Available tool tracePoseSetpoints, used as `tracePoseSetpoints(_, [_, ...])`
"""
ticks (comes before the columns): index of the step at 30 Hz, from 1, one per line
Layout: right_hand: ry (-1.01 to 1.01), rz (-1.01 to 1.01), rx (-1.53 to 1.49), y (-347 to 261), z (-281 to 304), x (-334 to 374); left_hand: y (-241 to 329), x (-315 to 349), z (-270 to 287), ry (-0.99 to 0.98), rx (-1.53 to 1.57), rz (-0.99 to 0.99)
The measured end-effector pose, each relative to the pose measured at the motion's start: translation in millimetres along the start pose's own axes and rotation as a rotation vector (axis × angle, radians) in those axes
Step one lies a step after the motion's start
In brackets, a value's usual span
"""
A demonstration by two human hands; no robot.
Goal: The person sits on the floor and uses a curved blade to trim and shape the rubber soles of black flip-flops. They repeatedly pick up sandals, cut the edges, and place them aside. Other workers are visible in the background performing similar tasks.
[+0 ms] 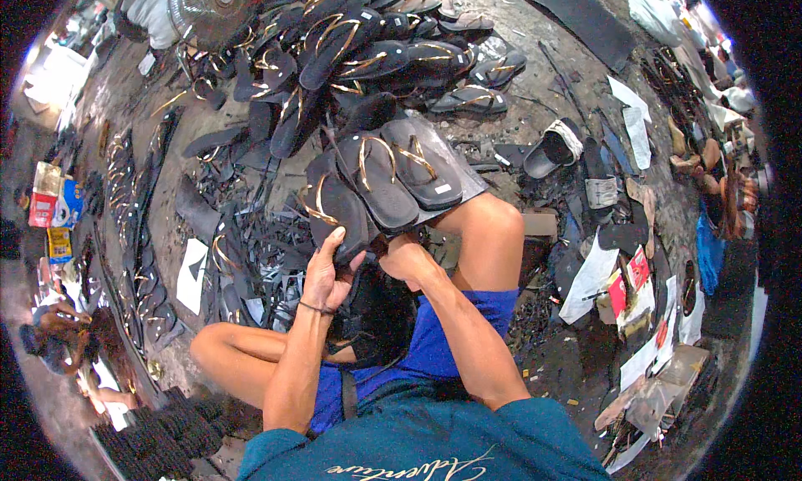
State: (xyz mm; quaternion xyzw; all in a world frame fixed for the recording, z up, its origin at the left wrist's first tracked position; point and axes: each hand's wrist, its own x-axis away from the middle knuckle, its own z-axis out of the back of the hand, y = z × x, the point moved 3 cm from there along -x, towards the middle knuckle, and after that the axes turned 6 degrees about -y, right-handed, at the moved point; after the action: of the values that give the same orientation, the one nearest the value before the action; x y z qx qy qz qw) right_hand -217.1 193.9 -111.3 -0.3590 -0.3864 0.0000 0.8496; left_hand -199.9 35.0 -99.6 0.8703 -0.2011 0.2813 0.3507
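My left hand (327,272) grips the heel end of a black flip-flop (336,210) with a gold strap, its thumb on top of the sole. Close to that heel, my right hand (407,260) is closed, its fingers curled inward. Whatever it may hold is hidden. Two more black flip-flops lie side by side just beyond my hands: one (391,195) is near the held one, and the other (436,187) has a small white label at its heel. They rest on a dark flat board (469,179) by my right knee.
A large heap of black flip-flops (368,51) lies at the far side. Rows of them (125,205) stretch along the left. Dark scraps (280,230) litter the floor by my left hand. On the right are a slide sandal (547,155) and white paper sheets (591,276).
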Motion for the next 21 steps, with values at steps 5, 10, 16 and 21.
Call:
tracePoseSetpoints(5, [-0.107,-0.018,0.101,-0.3,-4.3,-46.8,-1.0,-2.0,-0.3,-0.029,0.081,0.017])
tracePoseSetpoints(10, [-0.007,0.015,0.033,-26.1,-11.1,-78.5,-0.3,-2.0,-2.2,-0.075,0.086,-0.017])
tracePoseSetpoints(16, [0.15,0.024,-0.241,-39.0,-34.7,-127.6,-18.4,30.0,-11.7,-0.107,0.072,-0.043])
tracePoseSetpoints(21, [0.246,0.38,-0.313,-101.5,-69.1,-75.2,28.6,207.8,-24.3,0.32,-0.916,-0.294])
